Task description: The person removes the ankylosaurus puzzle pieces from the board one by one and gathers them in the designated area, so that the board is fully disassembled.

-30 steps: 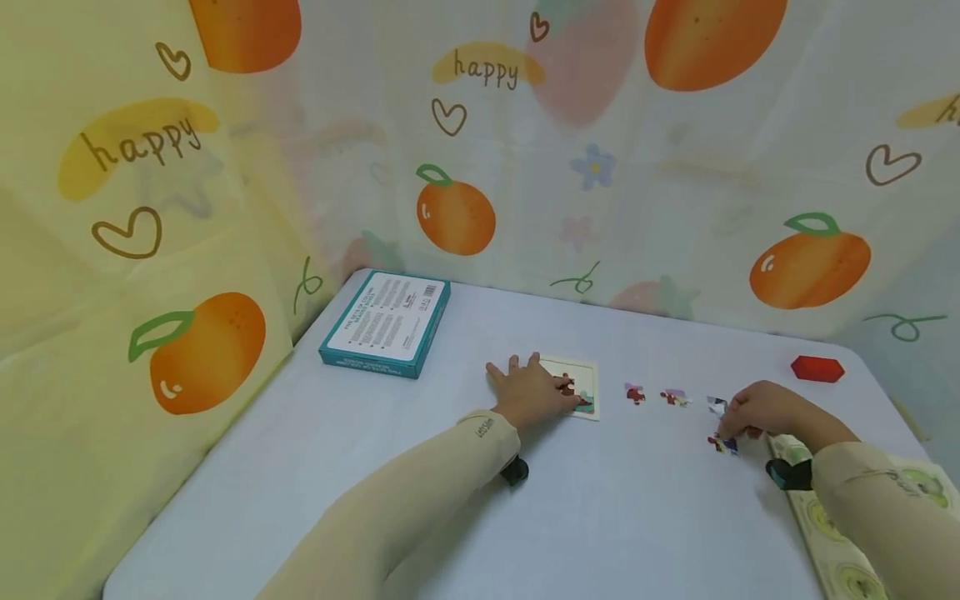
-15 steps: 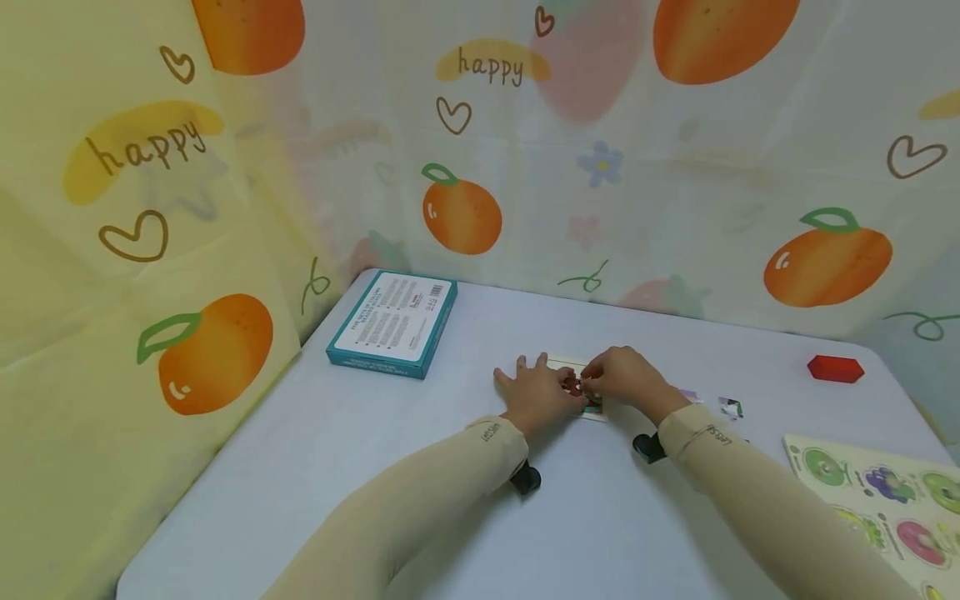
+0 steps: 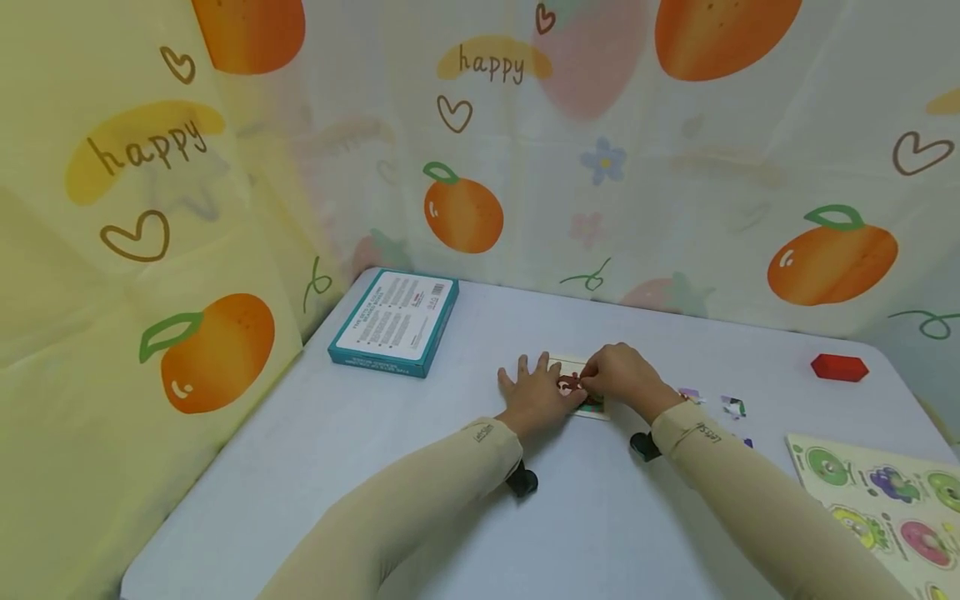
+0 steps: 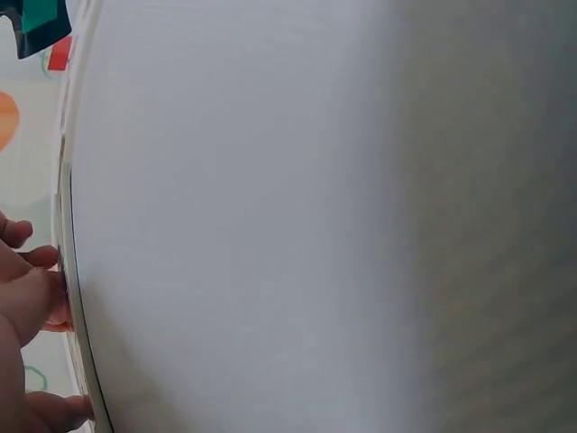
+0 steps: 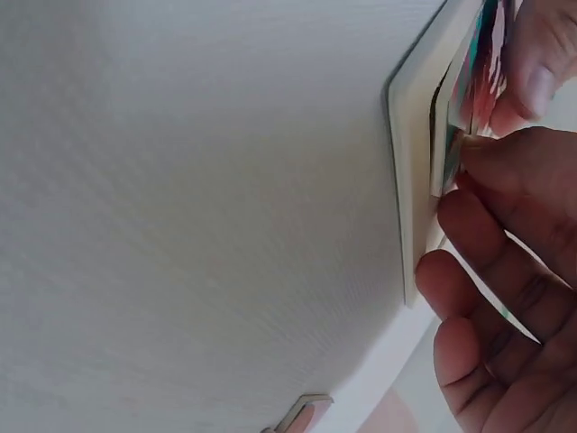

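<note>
Left hand (image 3: 535, 400) spread out, fingers fanned, lying along the left side of the small puzzle board (image 3: 592, 416), thumb reaching onto the picture! Right hand (image 3: 622, 373) on the opposite side, fingers bent and gathered, tips down at the brown part of that picture; whether they pinch a piece, I can't tell. So the puzzle board sits flat on the counter (image 3: 450, 508), right between my two hands, partly covered by both, pale frame peeking out at top and bottom.

Close in at the right wrist: one fingertip touches the picture just inside the raised rim (image 5: 407, 171), the other fingers curled near it.

Over to the right, just past my right wrist, lies a loose purple-edged piece (image 3: 690, 396), with a second loose piece (image 3: 732, 407) near it. Further right, a red block (image 3: 839, 367) near the far edge; nearer me, beyond the sleeve, a fruit board (image 3: 877, 492). Off to the left, well apart from both hands, the teal box (image 3: 393, 325) lies flat.
</note>
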### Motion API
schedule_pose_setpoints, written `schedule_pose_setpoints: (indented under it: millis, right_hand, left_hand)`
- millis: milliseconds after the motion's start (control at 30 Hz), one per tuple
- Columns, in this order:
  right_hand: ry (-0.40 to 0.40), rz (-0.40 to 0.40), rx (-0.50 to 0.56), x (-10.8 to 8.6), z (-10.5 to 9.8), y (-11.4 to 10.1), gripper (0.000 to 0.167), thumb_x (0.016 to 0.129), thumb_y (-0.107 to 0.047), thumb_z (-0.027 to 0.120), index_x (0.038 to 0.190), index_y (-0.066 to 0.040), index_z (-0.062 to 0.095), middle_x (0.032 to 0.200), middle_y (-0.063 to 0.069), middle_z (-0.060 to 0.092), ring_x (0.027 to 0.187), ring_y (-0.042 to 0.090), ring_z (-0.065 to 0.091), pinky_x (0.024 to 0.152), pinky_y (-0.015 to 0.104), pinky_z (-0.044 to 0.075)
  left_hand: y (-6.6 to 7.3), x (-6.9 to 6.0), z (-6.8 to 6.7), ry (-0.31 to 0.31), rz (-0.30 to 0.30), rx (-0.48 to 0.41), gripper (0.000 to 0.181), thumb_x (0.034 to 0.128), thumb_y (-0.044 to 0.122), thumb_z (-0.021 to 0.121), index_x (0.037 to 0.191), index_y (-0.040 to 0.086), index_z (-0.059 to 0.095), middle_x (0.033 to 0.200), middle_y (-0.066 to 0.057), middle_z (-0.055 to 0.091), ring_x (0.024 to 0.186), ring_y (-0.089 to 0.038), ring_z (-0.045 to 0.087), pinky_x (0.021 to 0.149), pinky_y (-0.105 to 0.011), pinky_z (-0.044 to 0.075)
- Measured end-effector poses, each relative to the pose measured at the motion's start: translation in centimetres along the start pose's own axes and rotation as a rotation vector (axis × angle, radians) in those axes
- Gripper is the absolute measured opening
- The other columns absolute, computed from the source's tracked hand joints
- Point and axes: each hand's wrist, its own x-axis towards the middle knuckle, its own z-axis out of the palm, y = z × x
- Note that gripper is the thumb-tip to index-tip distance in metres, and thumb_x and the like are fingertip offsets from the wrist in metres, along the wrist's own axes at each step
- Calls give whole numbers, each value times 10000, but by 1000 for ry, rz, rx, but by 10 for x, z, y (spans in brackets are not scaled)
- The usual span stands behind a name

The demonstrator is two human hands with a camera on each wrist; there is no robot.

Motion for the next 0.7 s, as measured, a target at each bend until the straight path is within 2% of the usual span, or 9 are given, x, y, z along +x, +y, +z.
schedule_pose_setpoints:
  millis: [167, 333, 433, 567, 700]
  right_hand:
    - [3, -3, 7, 0, 2, 1, 131, 874, -182, 694, 861, -87, 783, 768, -35, 689, 774, 186, 583, 737, 390, 482]
    - [2, 7, -4, 0, 4, 0, 132, 870, -191, 699, 861, -89, 783, 772, -33, 689, 788, 193, 592, 744, 394, 485]
    - [-10, 18, 1, 0, 3, -1, 131, 872, -193, 701, 864, -90, 782, 779, -29, 689, 800, 193, 594, 753, 395, 487]
    - [-9, 7, 16, 0, 2, -2, 133, 871, -195, 704, 865, -88, 783, 799, -22, 698, 807, 191, 600, 748, 390, 492]
    - [5, 4, 32, 0, 1, -1, 131, 864, -192, 710, 863, -83, 783, 827, -5, 707, 819, 197, 610, 747, 392, 499]
  left_hand:
    - [-2, -1, 1, -23, 12, -10, 722, 925, 642, 486, 1500, 210, 426, 1595, -17, 260, 1460, -358, 147, 1083, -655, 70]
    - [-6, -1, 4, -80, 27, 29, 670, 975, 596, 385, 1535, 229, 355, 1619, 7, 181, 1473, -343, 83, 1090, -649, 40]
    - [-8, -1, 6, -92, 36, 62, 663, 971, 601, 387, 1539, 261, 343, 1621, 1, 176, 1473, -341, 91, 1089, -650, 31]
    - [-9, -3, 5, -38, 41, 111, 640, 950, 648, 418, 1493, 310, 429, 1579, -40, 296, 1442, -342, 224, 1083, -655, 90]
    - [-9, -5, 2, 3, 43, 117, 614, 928, 685, 434, 1438, 350, 503, 1528, -53, 392, 1405, -341, 311, 1073, -650, 160]
